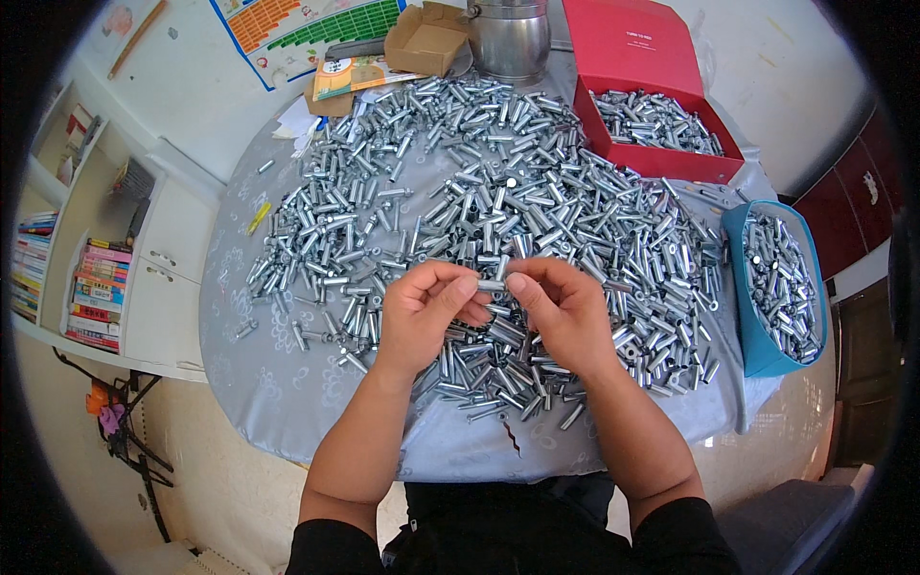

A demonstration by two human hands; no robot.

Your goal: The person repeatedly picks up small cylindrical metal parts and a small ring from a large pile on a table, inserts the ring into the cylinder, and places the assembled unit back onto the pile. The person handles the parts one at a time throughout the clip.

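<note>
Above the middle of a heap, my left hand [436, 309] and my right hand [565, 309] meet, both closed in a pinch. Between their thumbs and fingers lies a short silvery metal sleeve [491, 286], held level, one end in each hand. The fingers hide its ends, so I cannot tell whether a bolt sits inside. Below and around the hands spreads a large pile of similar shiny metal sleeves [632, 240], some showing hollow ends. At the left of the table, thinner-ended metal bolts [335, 230] lie mixed in the pile.
A red box [661, 165] with its lid raised and a teal fabric bin [771, 355] on the right both hold metal pieces. Behind the pile stand a metal pot [510, 43] and a small cardboard box [426, 40]. A yellow cutter [259, 218] lies at left on the grey tablecloth [254, 383].
</note>
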